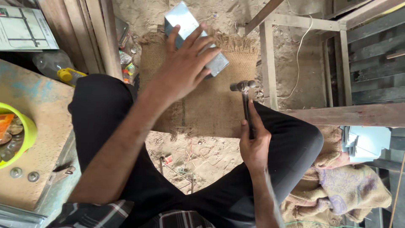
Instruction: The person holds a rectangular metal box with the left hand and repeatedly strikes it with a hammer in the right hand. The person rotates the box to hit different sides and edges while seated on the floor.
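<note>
Closest to the camera are the person's knees in black trousers, sitting cross-legged on a sandy floor (211,156). The right hand (254,143) sits at about 5 o'clock from the middle of the view, fingers (244,126) wrapped tight around the dark handle of a small hammer (245,103), thumb laid up along the shaft. The hammer head points up toward 12, hanging just over the burlap mat (211,105) and not touching anything.

Further out, around 12 o'clock, the left hand (185,67) is pressed flat on a shiny metal box (185,25), fingers spread wide across its top face, pinning it onto the mat. The box lies tilted, running from 11 down toward 2.

My guess is the box is thin sheet metal: light, stiff, slick on the faces and probably sharp along the edges. It'd skate under a tap, so palm-down on the flat face looks like the sane grip, keeping clear of the corners.

Off at 9 o'clock there's a worn bench (38,126) carrying a yellow-green bowl (29,131) of bits and a couple of washers (24,174). A wooden frame (270,63) stands at 2 o'clock.
</note>
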